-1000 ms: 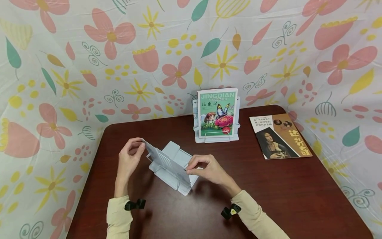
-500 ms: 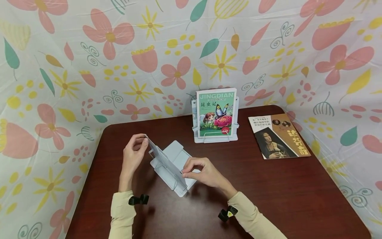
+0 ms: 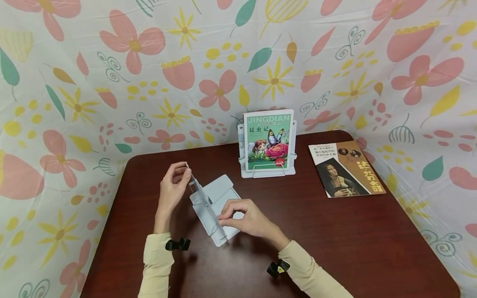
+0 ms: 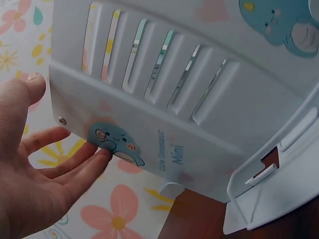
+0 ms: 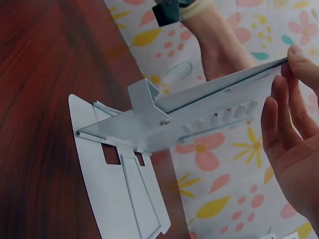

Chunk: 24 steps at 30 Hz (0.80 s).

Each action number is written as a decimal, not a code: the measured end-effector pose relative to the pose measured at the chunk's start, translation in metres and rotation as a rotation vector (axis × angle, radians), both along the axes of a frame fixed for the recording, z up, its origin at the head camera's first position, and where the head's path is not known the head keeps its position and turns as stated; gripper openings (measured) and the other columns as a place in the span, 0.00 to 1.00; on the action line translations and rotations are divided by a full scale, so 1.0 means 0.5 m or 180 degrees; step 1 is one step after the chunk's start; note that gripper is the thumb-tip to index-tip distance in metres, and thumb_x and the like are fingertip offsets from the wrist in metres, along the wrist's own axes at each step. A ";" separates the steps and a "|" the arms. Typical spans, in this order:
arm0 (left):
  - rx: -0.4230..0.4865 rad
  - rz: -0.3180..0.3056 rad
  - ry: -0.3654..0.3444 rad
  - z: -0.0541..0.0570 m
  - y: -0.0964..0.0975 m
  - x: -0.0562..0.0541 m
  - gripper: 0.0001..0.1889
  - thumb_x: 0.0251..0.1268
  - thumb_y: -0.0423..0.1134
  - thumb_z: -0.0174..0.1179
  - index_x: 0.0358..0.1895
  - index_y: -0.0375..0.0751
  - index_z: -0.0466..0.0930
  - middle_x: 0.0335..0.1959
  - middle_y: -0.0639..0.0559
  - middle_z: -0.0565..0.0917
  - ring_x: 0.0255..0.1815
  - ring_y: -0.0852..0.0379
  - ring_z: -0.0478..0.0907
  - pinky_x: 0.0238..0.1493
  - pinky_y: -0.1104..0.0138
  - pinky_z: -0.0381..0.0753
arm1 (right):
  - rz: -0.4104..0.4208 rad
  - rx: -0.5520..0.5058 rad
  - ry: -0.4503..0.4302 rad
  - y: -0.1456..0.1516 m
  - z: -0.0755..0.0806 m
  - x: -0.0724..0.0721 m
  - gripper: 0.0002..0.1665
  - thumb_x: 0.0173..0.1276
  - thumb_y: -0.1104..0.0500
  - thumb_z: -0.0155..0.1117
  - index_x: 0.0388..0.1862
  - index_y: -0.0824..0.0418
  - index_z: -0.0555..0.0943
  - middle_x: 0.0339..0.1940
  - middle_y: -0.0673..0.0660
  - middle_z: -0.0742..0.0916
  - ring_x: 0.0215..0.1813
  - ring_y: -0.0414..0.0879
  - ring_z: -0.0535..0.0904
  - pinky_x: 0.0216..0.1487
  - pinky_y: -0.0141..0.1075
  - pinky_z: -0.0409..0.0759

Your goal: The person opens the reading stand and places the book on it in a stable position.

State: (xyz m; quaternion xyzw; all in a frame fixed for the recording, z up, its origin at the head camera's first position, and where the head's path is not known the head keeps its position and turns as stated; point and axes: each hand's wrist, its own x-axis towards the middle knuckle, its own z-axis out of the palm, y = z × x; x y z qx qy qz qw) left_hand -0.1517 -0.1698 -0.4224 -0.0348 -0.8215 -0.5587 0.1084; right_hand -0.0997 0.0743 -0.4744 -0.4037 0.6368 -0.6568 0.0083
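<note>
A pale metal book stand (image 3: 208,207) stands on the table with its slotted back panel (image 4: 149,94) raised steeply from the base plate (image 5: 107,184). Cartoon prints and a wire clip show on it in the wrist views. At the panel's upper left corner, my left hand (image 3: 173,186) holds the edge between thumb and fingers. My right hand (image 3: 244,217) pinches the panel's opposite edge with thumb and fingertips. In the head view the panel is nearly edge-on, so its printed face is hidden there.
Behind stands a second book stand (image 3: 241,163) holding a green-covered book (image 3: 266,142). A brown and white book (image 3: 346,169) lies flat at the right of the dark wooden table (image 3: 298,219). Floral cloth (image 3: 216,54) hangs behind the table.
My left hand has moved right and slightly up, and my right hand left. The book stand has turned between them, its panel now more edge-on to the head view.
</note>
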 end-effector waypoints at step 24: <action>0.0265 -0.0449 -0.0241 -0.054 0.008 -0.042 0.31 0.68 0.41 0.66 0.72 0.45 0.67 0.63 0.39 0.74 0.65 0.38 0.77 0.67 0.49 0.75 | -0.0852 0.1438 0.0033 0.027 -0.047 -0.034 0.09 0.65 0.64 0.72 0.44 0.60 0.87 0.32 0.53 0.87 0.32 0.40 0.81 0.34 0.30 0.81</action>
